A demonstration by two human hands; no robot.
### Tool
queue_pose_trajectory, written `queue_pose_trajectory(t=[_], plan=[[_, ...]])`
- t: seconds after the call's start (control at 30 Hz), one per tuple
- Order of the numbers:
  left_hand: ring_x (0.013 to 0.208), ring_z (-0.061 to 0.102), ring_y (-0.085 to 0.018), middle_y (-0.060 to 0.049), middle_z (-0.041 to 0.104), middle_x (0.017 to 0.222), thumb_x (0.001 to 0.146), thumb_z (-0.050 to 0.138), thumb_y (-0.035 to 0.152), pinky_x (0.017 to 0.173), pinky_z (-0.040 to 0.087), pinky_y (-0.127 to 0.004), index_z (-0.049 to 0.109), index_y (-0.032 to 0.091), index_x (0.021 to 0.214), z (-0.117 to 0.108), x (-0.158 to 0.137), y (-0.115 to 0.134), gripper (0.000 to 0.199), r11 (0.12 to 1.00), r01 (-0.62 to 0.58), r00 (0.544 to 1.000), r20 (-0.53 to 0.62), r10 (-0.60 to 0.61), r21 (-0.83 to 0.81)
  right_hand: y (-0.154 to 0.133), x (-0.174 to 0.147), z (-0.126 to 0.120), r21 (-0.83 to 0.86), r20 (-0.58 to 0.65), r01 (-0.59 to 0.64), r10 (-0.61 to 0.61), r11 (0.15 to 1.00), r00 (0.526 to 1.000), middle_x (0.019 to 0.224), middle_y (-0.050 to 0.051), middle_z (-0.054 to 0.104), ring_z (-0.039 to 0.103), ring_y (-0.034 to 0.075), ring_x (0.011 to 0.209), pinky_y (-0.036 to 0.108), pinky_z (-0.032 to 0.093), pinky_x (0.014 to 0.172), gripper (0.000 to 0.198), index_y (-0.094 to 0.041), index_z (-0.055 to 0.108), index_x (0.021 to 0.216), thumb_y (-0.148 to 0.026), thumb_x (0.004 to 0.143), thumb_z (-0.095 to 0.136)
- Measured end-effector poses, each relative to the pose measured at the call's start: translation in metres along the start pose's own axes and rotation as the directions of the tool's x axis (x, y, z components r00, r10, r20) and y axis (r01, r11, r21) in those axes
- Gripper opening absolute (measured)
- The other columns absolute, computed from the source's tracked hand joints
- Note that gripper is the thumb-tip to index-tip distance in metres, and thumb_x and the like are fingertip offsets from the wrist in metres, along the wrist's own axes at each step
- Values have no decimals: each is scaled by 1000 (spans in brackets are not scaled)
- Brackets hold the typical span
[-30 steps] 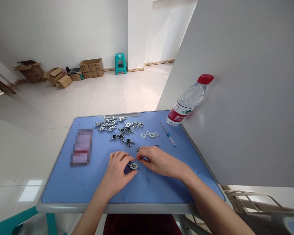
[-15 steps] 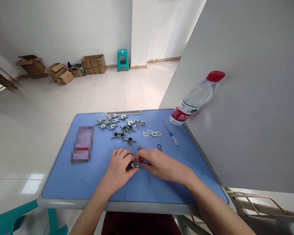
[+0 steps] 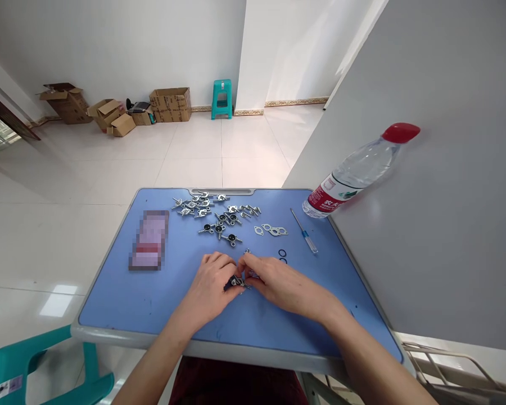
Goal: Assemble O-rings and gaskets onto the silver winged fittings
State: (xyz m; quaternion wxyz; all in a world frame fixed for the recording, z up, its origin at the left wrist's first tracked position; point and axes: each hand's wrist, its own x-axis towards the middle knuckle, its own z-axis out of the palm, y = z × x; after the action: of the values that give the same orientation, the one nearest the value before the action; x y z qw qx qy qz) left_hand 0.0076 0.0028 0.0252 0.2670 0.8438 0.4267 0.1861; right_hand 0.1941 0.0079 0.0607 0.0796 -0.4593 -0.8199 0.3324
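1. Well, my left hand (image 3: 213, 284) was clamped on a small metal part (image 3: 237, 281), with my thumb on the near side and my fingers on the far side.
2. My right hand (image 3: 284, 284) was bent in close, its fingertips right by that part; I could not tell if they were shut on anything.
3. The part was just over the blue surface (image 3: 172, 315), near the middle, between my two hands.
4. Past my hands lay some parts with round black tops (image 3: 231, 238), and behind them a messy bunch of silver parts (image 3: 194, 205).
5. Some flat plates with holes (image 3: 271, 229) lay to the right of those, a few touching.
6. Two black rings (image 3: 282, 256) were just beyond my right hand, which partly hid one.
7. A screwdriver (image 3: 306, 236) with a clear and blue handle lay farther right.
8. A red-capped bottle (image 3: 341, 183) was near the far right corner, and a blurred flat thing (image 3: 149, 239) lay on the left.
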Motion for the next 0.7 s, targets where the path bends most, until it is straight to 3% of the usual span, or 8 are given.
queue_pose_trajectory(t=[0.13,0.3,0.7], plan=[[95,53,-20,1,63,96,83,73,17,83,39,-35,59,20,86,-1,0,0,15,1000,3,1000,-8,-3,9,0,2,-1,29,19,-32,32,999,999,79,0,66,58,14,69,24,36,60,22,-18,57,79,0,85,47],[94,53,-19,1,62,95,83,73,18,83,40,-35,60,19,85,-1,0,0,14,1000,1,1000,-8,-1,10,1,3,0,18,19,-31,31,999,999,82,2,69,62,16,74,25,38,64,24,-17,64,79,-2,88,47],[93,53,-19,1,63,95,82,74,18,83,40,-35,60,20,85,-2,0,0,14,1000,7,1000,-6,-7,4,-3,2,2,-9,20,-81,81,997,996,78,1,66,57,15,68,26,36,61,20,-18,59,76,-6,87,49]])
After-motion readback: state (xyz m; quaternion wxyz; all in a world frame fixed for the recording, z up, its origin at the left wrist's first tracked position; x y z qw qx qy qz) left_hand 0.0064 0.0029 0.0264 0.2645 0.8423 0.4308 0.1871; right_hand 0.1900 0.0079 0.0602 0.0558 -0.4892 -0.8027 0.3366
